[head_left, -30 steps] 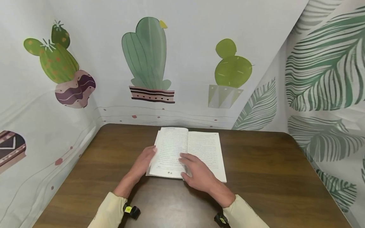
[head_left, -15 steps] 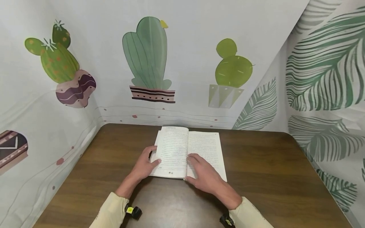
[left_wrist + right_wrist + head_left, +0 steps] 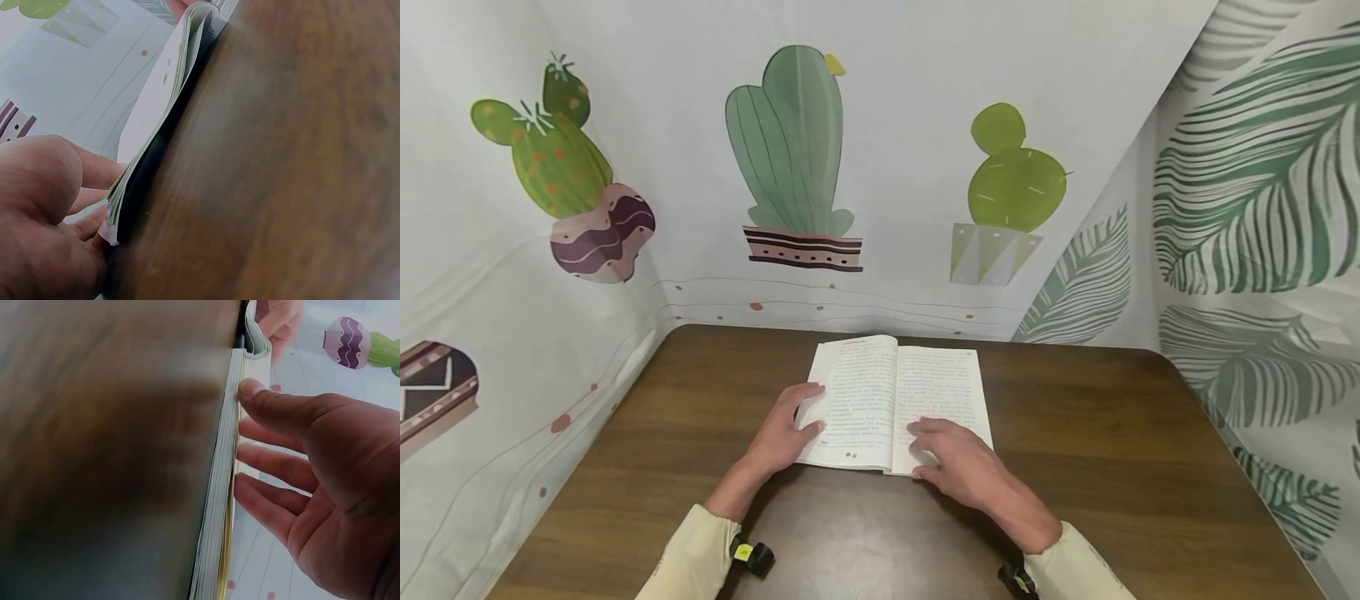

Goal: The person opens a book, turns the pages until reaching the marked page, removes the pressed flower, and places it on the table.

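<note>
An open book (image 3: 857, 408) with printed text lies on the wooden table, its spine near the middle. My left hand (image 3: 781, 433) holds the book's left edge, thumb and forefinger tips over the page margin. In the left wrist view, that hand (image 3: 47, 212) is close against the edge of the page stack, where the leaves bow up from the table. My right hand (image 3: 958, 462) rests on the lower part of the right page with loosely bent, spread fingers. Its thumb is at the book's near edge, as the right wrist view of this hand (image 3: 331, 469) shows.
The brown table (image 3: 1090, 425) reaches out on both sides of the book. Behind it hangs a white cloth (image 3: 902, 167) printed with cacti, and leaf-patterned cloth (image 3: 1247, 192) hangs at the right. A black wrist camera (image 3: 752, 557) sits at the left sleeve.
My right hand has slid from the middle of the book rightward onto the right page. The left hand's thumb has come onto the left page, whose leaves now lie more evenly together.
</note>
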